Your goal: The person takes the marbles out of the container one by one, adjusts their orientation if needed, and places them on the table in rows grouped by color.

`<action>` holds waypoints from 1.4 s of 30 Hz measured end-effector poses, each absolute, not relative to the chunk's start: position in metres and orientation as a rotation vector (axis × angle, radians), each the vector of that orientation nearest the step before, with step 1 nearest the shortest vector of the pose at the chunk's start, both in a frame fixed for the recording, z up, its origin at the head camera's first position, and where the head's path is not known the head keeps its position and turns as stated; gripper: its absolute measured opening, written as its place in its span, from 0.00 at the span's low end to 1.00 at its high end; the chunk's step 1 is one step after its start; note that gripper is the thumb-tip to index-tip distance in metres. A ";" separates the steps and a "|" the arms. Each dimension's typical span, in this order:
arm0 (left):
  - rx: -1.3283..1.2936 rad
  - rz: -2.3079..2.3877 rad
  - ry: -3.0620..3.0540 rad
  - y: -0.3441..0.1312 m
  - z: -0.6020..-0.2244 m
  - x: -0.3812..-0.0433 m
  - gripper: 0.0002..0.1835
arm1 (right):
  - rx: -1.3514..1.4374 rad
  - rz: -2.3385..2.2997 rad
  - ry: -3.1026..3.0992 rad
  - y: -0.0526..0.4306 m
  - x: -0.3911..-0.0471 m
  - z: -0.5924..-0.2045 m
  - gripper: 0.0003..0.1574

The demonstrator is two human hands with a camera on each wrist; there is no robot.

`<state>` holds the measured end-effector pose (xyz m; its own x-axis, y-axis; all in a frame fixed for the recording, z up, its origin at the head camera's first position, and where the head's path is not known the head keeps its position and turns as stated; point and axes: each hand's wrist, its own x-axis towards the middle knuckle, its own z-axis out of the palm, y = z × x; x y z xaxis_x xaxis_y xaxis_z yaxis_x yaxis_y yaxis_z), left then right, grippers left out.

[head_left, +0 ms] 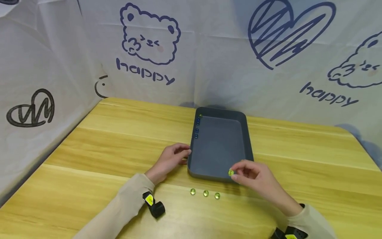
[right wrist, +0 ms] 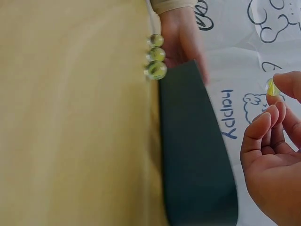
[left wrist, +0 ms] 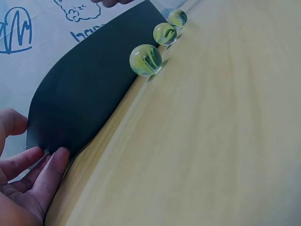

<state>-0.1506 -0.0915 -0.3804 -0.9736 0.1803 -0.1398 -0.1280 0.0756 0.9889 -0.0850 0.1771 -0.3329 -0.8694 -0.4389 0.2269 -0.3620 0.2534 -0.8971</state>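
Observation:
Between the thumb and fingertip of my right hand (head_left: 259, 177) is a yellow-green glass marble (head_left: 231, 172), held above the near right corner of a dark grey rectangular tray (head_left: 219, 146). The right wrist view shows this pinch clearly, with the other fingers curled. My left hand (head_left: 170, 161) is at the tray's left side; in the left wrist view its fingertips (left wrist: 59, 157) touch the outer wall. Three yellow-green marbles (head_left: 206, 193) lie in a row on the table in front of the tray. Inside, along its left wall, are several blue marbles (head_left: 197, 130) and one greenish marble (head_left: 200, 116).
The tray stands on a wooden table (head_left: 119, 132), its far end near a white cloth (head_left: 209, 66) with drawings that hangs behind. Another stretch of cloth (head_left: 30, 66) runs along the left. A black wrist device (head_left: 155, 205) sits on the left sleeve.

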 end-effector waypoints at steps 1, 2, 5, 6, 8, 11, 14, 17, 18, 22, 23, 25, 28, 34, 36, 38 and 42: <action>0.048 1.992 2.125 -0.092 -0.380 -0.150 0.16 | -0.783 -1.700 2.429 0.178 -0.084 -0.335 0.08; 0.043 1.991 2.125 -0.091 -0.381 -0.150 0.16 | -0.783 -1.691 2.425 0.179 -0.082 -0.336 0.08; 0.042 1.991 2.126 -0.091 -0.380 -0.150 0.16 | -0.762 -1.664 2.426 0.181 -0.076 -0.339 0.08; 0.043 1.992 2.128 -0.091 -0.380 -0.150 0.16 | -0.736 -1.656 2.428 0.181 -0.074 -0.340 0.08; 0.046 1.994 2.133 -0.091 -0.380 -0.151 0.16 | -0.711 -1.639 2.445 0.181 -0.070 -0.341 0.08; 0.044 1.996 2.133 -0.091 -0.379 -0.150 0.16 | -0.719 -1.609 2.467 0.180 -0.067 -0.343 0.07; 0.039 1.995 2.125 -0.090 -0.379 -0.150 0.16 | -0.725 -1.579 2.474 0.179 -0.066 -0.344 0.07; 0.041 1.997 2.120 -0.090 -0.378 -0.150 0.16 | -0.709 -1.554 2.470 0.179 -0.066 -0.345 0.06; 0.041 1.997 2.122 -0.090 -0.378 -0.151 0.16 | -0.701 -1.546 2.461 0.179 -0.066 -0.344 0.06; 0.055 2.006 2.120 -0.090 -0.377 -0.152 0.16 | -0.697 -1.509 2.441 0.180 -0.065 -0.345 0.07; 0.057 2.008 2.116 -0.090 -0.377 -0.152 0.16 | -0.692 -1.501 2.436 0.180 -0.064 -0.345 0.07; 0.059 2.010 2.107 -0.091 -0.377 -0.152 0.16 | -0.688 -1.491 2.423 0.180 -0.064 -0.346 0.07; 0.062 2.012 2.100 -0.092 -0.379 -0.152 0.16 | -0.664 -1.480 2.382 0.181 -0.064 -0.348 0.08; 0.058 2.016 2.107 -0.090 -0.381 -0.153 0.16 | -0.648 -1.442 2.329 0.187 -0.067 -0.353 0.08; 0.065 2.011 2.100 -0.089 -0.381 -0.152 0.16 | -0.644 -1.438 2.330 0.189 -0.065 -0.355 0.08; 0.071 2.002 2.097 -0.089 -0.382 -0.152 0.16 | -0.632 -1.440 2.331 0.191 -0.064 -0.358 0.08; 0.067 1.996 2.120 -0.091 -0.383 -0.153 0.16 | -0.596 -1.438 2.354 0.189 -0.062 -0.363 0.08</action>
<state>-0.1531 -0.0914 -0.3827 -0.9729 0.1886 -0.1339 -0.1223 0.0719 0.9899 -0.0615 0.1892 -0.3629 -0.8627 -0.5031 -0.0518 -0.1835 0.4069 -0.8949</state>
